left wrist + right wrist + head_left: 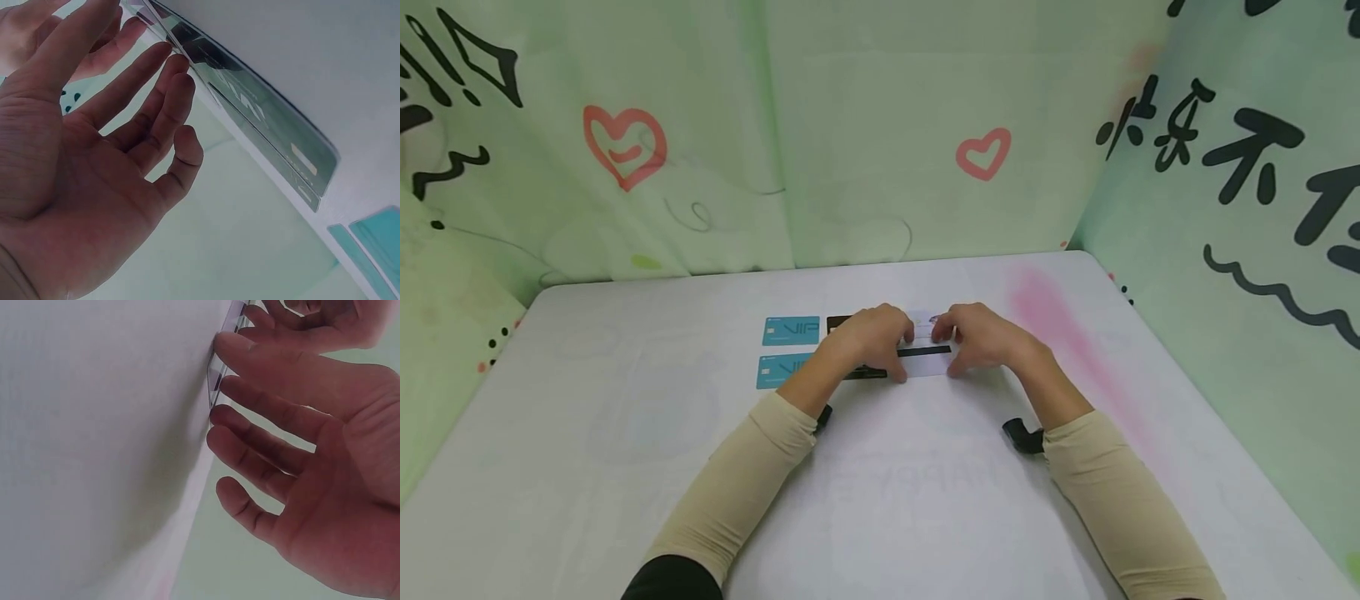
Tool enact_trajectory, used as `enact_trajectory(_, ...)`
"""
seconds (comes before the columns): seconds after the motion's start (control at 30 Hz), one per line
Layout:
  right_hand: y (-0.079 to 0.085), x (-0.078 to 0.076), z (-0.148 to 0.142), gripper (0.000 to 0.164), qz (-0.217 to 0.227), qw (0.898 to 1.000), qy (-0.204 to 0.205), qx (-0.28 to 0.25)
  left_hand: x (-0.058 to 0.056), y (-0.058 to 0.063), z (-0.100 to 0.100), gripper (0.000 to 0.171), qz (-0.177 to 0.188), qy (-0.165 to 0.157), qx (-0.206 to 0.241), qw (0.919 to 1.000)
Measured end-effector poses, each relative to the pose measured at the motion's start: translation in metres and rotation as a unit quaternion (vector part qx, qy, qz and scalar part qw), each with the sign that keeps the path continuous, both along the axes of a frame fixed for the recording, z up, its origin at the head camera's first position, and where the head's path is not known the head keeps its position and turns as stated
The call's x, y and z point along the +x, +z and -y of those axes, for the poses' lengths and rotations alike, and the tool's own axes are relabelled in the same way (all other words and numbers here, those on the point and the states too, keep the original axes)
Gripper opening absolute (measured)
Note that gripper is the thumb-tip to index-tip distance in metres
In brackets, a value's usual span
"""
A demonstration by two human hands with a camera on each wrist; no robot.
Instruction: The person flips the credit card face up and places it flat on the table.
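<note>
Two pale purple cards lie one behind the other: the far one (921, 321) sits between my fingers, and the near one (927, 365) has a black stripe. My left hand (876, 337) reaches over the black cards, its thumb and fingertips at the purple cards' left side. On their right side, my right hand (981, 335) has its thumb at the near card's corner and its index finger by the far card. Both hands' other fingers are loosely bent, as the right hand (312, 456) shows in the right wrist view. The left hand partly hides the near black card (275, 119) and the far black card (838, 322).
To the left lie two teal VIP cards, the far one (791, 331) fully seen and the near one (782, 371) partly behind the left forearm. They rest on a white-covered table (895, 500) with a pink smear (1067, 333). Green printed curtains (865, 125) stand behind and beside it.
</note>
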State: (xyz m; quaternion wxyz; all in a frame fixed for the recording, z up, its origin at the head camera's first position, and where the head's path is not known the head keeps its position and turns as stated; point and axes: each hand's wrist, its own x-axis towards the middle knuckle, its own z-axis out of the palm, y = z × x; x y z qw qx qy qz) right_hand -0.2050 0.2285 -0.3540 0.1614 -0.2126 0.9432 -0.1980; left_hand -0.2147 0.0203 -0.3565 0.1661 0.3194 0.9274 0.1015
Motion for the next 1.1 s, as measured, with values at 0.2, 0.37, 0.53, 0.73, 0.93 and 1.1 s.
enact_trajectory(0.2, -0.001, 0.001, 0.003, 0.044, -0.009, 1.000, 0.000, 0.023, 0.003, -0.002, -0.003, 0.048, -0.022, 0.002, -0.020, 0.9996)
enact_trajectory(0.37, -0.002, 0.002, 0.002, 0.042, -0.009, 1.000, 0.002, 0.023, 0.004, -0.001, -0.005, 0.045, -0.021, -0.002, -0.023, 0.9995)
enact_trajectory(0.53, -0.002, 0.002, 0.001, 0.042, -0.011, 1.000, 0.004, 0.016, 0.005, 0.000, -0.005, 0.044, -0.022, -0.001, -0.030, 0.9993)
enact_trajectory(0.73, -0.002, 0.002, 0.001, 0.043, -0.022, 0.999, 0.015, 0.016, 0.005, 0.001, -0.005, 0.044, -0.021, 0.001, -0.033, 0.9992)
enact_trajectory(0.93, -0.001, 0.004, 0.001, 0.043, -0.024, 0.999, 0.015, 0.016, 0.007, 0.001, -0.006, 0.038, -0.014, 0.002, -0.023, 0.9996)
enact_trajectory(1.1, 0.000, 0.004, 0.002, 0.044, -0.026, 0.999, 0.012, 0.031, 0.012, 0.004, -0.007, 0.041, -0.045, 0.009, -0.040, 0.9981)
